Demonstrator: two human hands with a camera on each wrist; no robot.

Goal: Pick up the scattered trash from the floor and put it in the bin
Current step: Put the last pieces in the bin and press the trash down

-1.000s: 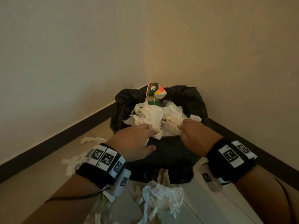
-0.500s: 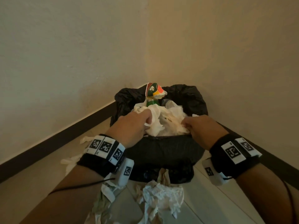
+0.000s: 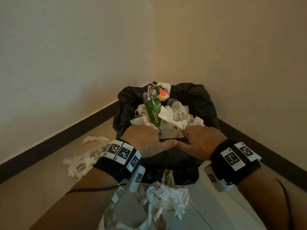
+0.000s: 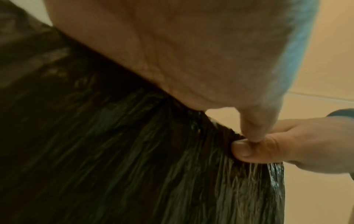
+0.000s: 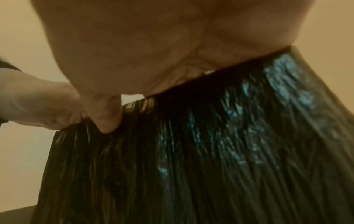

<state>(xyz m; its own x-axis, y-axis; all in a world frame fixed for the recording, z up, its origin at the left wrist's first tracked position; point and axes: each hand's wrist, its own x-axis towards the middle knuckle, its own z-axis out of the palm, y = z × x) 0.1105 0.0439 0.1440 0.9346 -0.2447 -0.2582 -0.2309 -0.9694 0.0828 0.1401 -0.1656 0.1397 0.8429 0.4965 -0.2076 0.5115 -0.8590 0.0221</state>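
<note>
A bin lined with a black bag (image 3: 196,103) stands in the corner, heaped with white tissue (image 3: 179,112), a green bottle (image 3: 152,112) and a colourful wrapper (image 3: 160,92). My left hand (image 3: 146,140) and right hand (image 3: 199,140) sit side by side on the near rim. Their fingers curl over the rim into the bin and are hidden. The thumbs press on the outside of the bag and meet tip to tip. The left wrist view shows my left thumb (image 4: 250,125) touching the right thumb (image 4: 258,151) on the bag (image 4: 134,166). In the right wrist view my right thumb (image 5: 107,118) lies on the bag (image 5: 210,151).
Crumpled tissue (image 3: 166,196) lies on the floor just in front of the bin. More torn strips (image 3: 83,160) lie to the left by the dark skirting board (image 3: 49,146). Walls close in behind the bin on both sides.
Both hands let go of the tissue over the bin and dropped back to the near rim, thumbs now together. The green bottle shows more and leans left.
</note>
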